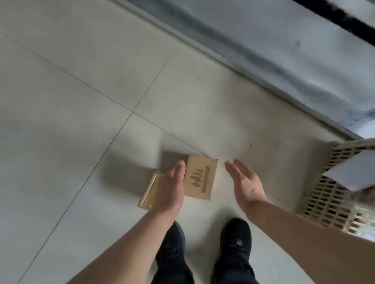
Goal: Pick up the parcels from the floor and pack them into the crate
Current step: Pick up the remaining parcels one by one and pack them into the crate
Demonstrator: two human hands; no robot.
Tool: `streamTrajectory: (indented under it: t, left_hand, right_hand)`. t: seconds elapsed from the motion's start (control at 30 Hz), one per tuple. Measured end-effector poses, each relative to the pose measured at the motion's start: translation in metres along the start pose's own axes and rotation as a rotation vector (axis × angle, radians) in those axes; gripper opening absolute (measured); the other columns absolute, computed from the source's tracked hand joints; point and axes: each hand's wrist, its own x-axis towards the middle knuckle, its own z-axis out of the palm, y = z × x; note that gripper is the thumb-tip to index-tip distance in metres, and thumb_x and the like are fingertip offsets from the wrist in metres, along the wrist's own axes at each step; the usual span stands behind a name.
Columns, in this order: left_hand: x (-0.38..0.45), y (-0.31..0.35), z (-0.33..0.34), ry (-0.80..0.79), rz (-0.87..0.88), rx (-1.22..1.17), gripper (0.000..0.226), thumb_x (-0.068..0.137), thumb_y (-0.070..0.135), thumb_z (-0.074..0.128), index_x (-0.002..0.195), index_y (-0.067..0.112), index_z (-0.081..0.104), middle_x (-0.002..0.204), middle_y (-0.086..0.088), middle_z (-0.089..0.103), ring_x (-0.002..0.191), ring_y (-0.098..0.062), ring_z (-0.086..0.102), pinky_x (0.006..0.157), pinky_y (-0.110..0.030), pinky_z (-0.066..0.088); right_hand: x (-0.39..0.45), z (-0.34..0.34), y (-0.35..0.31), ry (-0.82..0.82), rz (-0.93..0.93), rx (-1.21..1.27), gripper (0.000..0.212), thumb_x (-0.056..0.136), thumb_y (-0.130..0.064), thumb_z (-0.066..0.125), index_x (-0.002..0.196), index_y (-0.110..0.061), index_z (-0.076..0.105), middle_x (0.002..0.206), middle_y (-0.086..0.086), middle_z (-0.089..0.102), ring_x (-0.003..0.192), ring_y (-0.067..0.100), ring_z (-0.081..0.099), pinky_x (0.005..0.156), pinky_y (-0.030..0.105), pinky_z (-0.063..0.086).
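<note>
While both arms reach down toward the tiled floor (48, 137), neither hand has hold of anything. Furthest left of the task's things, a flat cardboard parcel (202, 178) lies on the floor just ahead of the person's black shoes (234, 236), a strip of glossy tape along its left edge and a dark printed mark on its top face. Its long axis runs slantwise, from near-left to far-right. The left hand (170, 192) hangs over the parcel's left half with fingers straight and together, palm turned inward; whether it touches the cardboard cannot be told. The right hand (245, 183) is just as flat and open, palm facing the left one, beside the parcel's right edge and apart from it. So the left hand is nearer. A cream lattice crate (330, 208) stands at the right, with pale wrapped parcels (364, 171) already inside.
</note>
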Motion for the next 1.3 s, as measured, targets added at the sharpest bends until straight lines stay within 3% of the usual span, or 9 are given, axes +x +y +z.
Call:
streamTrajectory:
  t: [0.2,0.4,0.57,0.63,0.7,0.8,0.97,1.13,1.3]
  left_hand:
    - [0.08,-0.012,0.05,-0.015,-0.043,0.063,0.059,0.102,0.056,0.029,0.149,0.022,0.042,0.156,-0.003,0.039,0.14,-0.022,0.037,0.105,-0.029,0.028]
    - [0.13,-0.046,0.078,-0.044,-0.146,0.047,0.073,0.097,0.066,0.031,0.152,0.02,0.036,0.158,-0.003,0.035,0.142,-0.023,0.036,0.111,-0.038,0.03]
    - [0.12,-0.057,0.095,-0.041,-0.036,0.009,0.046,0.101,0.054,0.036,0.123,0.024,0.063,0.131,-0.004,0.061,0.125,-0.024,0.054,0.104,-0.037,0.04]
    - [0.112,-0.061,0.098,-0.083,-0.037,-0.064,0.031,0.101,0.049,0.039,0.1,0.027,0.062,0.105,0.001,0.069,0.1,-0.022,0.065,0.084,-0.036,0.047]
    - [0.11,-0.064,0.101,-0.159,-0.101,-0.11,0.026,0.104,0.041,0.04,0.11,0.026,0.06,0.102,0.002,0.074,0.091,-0.017,0.07,0.079,-0.036,0.044]
    - [0.112,-0.071,0.11,-0.183,-0.133,-0.105,0.028,0.103,0.03,0.046,0.123,0.019,0.063,0.103,0.001,0.075,0.098,-0.019,0.069,0.081,-0.035,0.045]
    - [0.116,-0.073,0.126,-0.137,-0.156,0.004,0.042,0.1,0.017,0.049,0.142,0.014,0.053,0.143,0.0,0.054,0.133,-0.014,0.048,0.099,-0.022,0.033]
    - [0.108,-0.07,0.143,-0.288,-0.115,-0.065,0.033,0.1,0.01,0.045,0.101,0.029,0.072,0.094,0.005,0.071,0.07,0.01,0.061,0.057,-0.003,0.044]
    - [0.107,-0.074,0.14,-0.258,-0.086,-0.086,0.032,0.099,0.003,0.047,0.123,0.008,0.068,0.115,0.001,0.069,0.091,0.011,0.058,0.066,0.004,0.039]
  right_hand:
    - [0.074,0.047,0.05,-0.055,0.13,-0.008,0.07,0.093,-0.059,0.048,0.15,-0.016,0.049,0.15,0.006,0.054,0.136,0.029,0.049,0.106,0.037,0.037]
    - [0.116,0.064,0.079,-0.054,0.239,0.164,0.033,0.101,-0.041,0.047,0.091,-0.014,0.064,0.079,-0.004,0.06,0.075,0.017,0.051,0.067,0.032,0.037]
    - [0.138,0.045,0.093,0.067,0.303,0.249,0.033,0.102,-0.045,0.047,0.087,-0.021,0.063,0.088,0.002,0.063,0.081,0.02,0.055,0.069,0.032,0.042]
    - [0.142,0.034,0.097,0.09,0.319,0.238,0.044,0.096,-0.06,0.044,0.101,-0.021,0.065,0.107,0.006,0.067,0.096,0.024,0.06,0.086,0.037,0.048]
    - [0.148,0.025,0.103,0.112,0.351,0.188,0.068,0.088,-0.073,0.038,0.121,-0.019,0.063,0.123,0.009,0.066,0.11,0.03,0.06,0.101,0.044,0.047]
    - [0.154,0.013,0.108,0.13,0.401,0.167,0.064,0.099,-0.065,0.032,0.13,-0.016,0.059,0.119,0.006,0.063,0.103,0.026,0.056,0.092,0.039,0.043]
    - [0.158,0.003,0.117,0.116,0.455,0.23,0.062,0.098,-0.068,0.035,0.126,-0.018,0.06,0.123,0.004,0.059,0.109,0.024,0.054,0.099,0.039,0.042]
    - [0.157,-0.003,0.12,0.098,0.478,0.42,0.079,0.091,-0.074,0.045,0.138,-0.012,0.058,0.128,0.01,0.065,0.118,0.028,0.062,0.108,0.048,0.047]
    - [0.162,-0.007,0.128,0.145,0.488,0.456,0.085,0.083,-0.08,0.049,0.135,-0.014,0.059,0.127,0.008,0.066,0.113,0.027,0.063,0.096,0.04,0.05]
